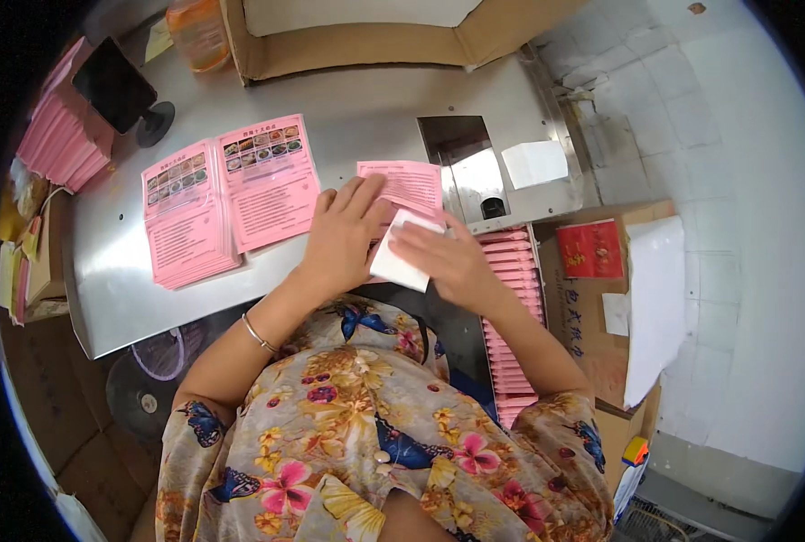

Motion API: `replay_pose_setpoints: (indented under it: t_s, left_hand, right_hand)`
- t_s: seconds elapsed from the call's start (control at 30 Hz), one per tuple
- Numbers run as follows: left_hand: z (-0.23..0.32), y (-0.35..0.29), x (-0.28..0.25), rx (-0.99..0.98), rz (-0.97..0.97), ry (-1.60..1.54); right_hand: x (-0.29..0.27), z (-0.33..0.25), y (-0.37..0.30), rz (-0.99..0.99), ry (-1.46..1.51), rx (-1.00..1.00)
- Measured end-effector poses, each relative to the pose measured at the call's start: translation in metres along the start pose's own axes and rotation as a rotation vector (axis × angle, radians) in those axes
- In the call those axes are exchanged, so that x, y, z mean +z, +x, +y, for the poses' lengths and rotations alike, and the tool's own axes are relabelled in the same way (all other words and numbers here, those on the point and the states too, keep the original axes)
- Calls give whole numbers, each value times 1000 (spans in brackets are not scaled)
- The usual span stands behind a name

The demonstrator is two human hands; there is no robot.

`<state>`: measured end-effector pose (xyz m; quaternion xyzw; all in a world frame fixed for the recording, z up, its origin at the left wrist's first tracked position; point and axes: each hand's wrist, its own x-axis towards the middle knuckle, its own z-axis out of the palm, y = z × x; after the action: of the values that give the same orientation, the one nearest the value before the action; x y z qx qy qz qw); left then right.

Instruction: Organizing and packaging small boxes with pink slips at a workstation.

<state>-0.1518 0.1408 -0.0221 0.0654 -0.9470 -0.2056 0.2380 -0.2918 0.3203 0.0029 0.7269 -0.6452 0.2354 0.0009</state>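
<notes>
A pink printed packet (411,181) lies at the front of the steel table. My left hand (346,230) rests on its left part, fingers stretched out and laid flat. Just beside it, my right hand (452,264) grips a white folded paper piece (402,257), which looks like a napkin, over the packet's lower part. The two hands hide much of that part. To the left are two piles of pink printed packets, a left pile (190,226) and a right pile (271,194), side by side, with food pictures on top.
A phone on a stand (118,86) and more stacked pink packets (64,135) stand at the far left. A cardboard box (357,56) sits at the back. Right of my hands are a dark recess (464,163), a white paper (535,164) and a box of pink packets (515,298).
</notes>
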Motion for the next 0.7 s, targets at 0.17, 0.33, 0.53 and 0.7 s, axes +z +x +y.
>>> replay_pose_setpoints:
  t_s: [0.17,0.33,0.53,0.7]
  left_hand:
    - [-4,2,-2,-27,-28,-54]
    - [4,5,7,14,57,61]
    - [-1,1,-24,-68,53,-41]
    - [-26,-29,-24,-104,-18,140]
  right_hand:
    - [-4,1,11,-23,-60,76]
    - [38,27,63,-322,-366,303]
    - [33,67,54,-102,-317,286]
    - [0,81,31,-48,-252,642]
